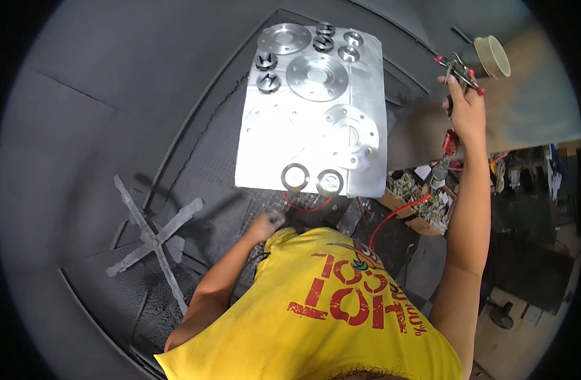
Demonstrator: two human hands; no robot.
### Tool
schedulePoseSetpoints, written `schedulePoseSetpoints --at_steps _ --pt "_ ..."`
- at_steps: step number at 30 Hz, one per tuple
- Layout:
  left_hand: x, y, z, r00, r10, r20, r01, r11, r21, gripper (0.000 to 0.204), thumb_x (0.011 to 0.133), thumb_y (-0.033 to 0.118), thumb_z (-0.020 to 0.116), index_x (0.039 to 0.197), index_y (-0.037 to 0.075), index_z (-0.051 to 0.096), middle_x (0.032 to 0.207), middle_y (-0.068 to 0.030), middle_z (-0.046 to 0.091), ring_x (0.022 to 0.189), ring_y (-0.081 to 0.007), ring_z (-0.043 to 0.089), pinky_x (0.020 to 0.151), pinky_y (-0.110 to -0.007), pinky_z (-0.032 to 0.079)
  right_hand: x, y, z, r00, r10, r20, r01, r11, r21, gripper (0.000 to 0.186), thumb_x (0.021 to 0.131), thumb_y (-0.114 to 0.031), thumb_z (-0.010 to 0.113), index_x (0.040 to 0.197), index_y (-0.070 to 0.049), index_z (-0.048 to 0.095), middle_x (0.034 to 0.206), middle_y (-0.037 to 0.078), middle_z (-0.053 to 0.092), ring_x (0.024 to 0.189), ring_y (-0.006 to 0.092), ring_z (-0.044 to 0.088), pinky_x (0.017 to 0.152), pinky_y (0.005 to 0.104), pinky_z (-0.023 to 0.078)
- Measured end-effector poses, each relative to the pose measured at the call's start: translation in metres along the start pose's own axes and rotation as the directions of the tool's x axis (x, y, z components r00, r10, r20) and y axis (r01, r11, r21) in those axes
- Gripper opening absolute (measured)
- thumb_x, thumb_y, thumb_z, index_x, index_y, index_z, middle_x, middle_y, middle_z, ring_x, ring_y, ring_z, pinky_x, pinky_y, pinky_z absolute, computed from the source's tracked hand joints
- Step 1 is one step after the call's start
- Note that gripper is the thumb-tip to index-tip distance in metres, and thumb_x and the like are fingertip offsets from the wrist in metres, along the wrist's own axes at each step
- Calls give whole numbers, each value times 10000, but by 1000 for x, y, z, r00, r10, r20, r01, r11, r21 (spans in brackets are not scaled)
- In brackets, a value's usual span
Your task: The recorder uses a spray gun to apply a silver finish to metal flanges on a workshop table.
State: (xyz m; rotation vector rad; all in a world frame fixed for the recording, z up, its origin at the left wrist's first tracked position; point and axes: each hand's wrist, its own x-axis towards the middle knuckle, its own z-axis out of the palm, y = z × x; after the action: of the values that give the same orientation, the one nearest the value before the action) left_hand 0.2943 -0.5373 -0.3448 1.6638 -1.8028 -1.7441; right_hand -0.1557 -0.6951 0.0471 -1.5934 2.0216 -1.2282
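My right arm stretches far forward and right. At its end my right hand (466,111) is closed around a metal spray gun (456,69) with red knobs. Below that hand hang a red fitting (451,142) and a grey metal connector (439,174), in line with a red hose (398,212). My left hand (266,226) is low beside my body, near the front edge of a silver-covered board (366,69); its fingers are blurred. Round metal flange discs (317,77), small dark-topped metal caps (268,82) and two black-rimmed rings (295,177) lie on the board, partly lost in glare.
A cream cup-shaped container or roll (493,57) is beside the spray gun. Left of me stands a grey cross-shaped stand (154,240) on the dusty floor. An open cardboard box (423,225) of scraps sits at right. Dark grey walls (113,82) rise left and ahead.
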Motion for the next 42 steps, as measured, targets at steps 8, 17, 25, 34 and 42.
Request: schedulePoseSetpoints --at_steps 8,17,25,34,42 --pt "0 155 43 958 283 48 -280 958 -56 195 927 168 719 1065 33 742 832 -51 694 777 -119 626 739 -304 516 -151 66 -42 978 197 -63 -177 953 245 275 1042 -231 531 1084 -12 693 620 -26 523 539 55 469 500 243 365" --pt "12 260 153 977 207 41 -89 582 -809 310 1001 227 650 1231 25 597 1016 -34 666 737 -95 584 664 -246 501 -303 110 -71 946 324 4 -308 896 322 230 1041 -191 546 1143 -7 638 743 -13 591 582 56 497 527 230 386" --pt "38 285 187 975 16 -220 -211 366 -906 247 1011 287 631 1088 54 664 950 -38 687 625 -86 550 566 -249 457 -354 126 -105 900 410 151 -436 832 342 218 1049 -189 524 1141 -15 617 752 -2 614 589 48 520 521 221 397" --pt "28 278 184 954 -36 -299 -252 449 -857 219 1006 255 628 1040 46 682 922 -31 701 614 -88 540 589 -262 460 -358 140 -119 926 338 168 -377 839 391 231 1041 -171 529 1184 -9 610 795 7 632 595 50 514 530 224 408" --pt "8 241 164 926 -43 -374 -308 486 -818 208 985 237 650 990 30 671 870 -53 700 613 -88 550 582 -248 466 -337 144 -134 930 242 278 -342 847 406 303 1029 -145 559 1290 9 550 1012 45 693 639 67 531 581 233 457"
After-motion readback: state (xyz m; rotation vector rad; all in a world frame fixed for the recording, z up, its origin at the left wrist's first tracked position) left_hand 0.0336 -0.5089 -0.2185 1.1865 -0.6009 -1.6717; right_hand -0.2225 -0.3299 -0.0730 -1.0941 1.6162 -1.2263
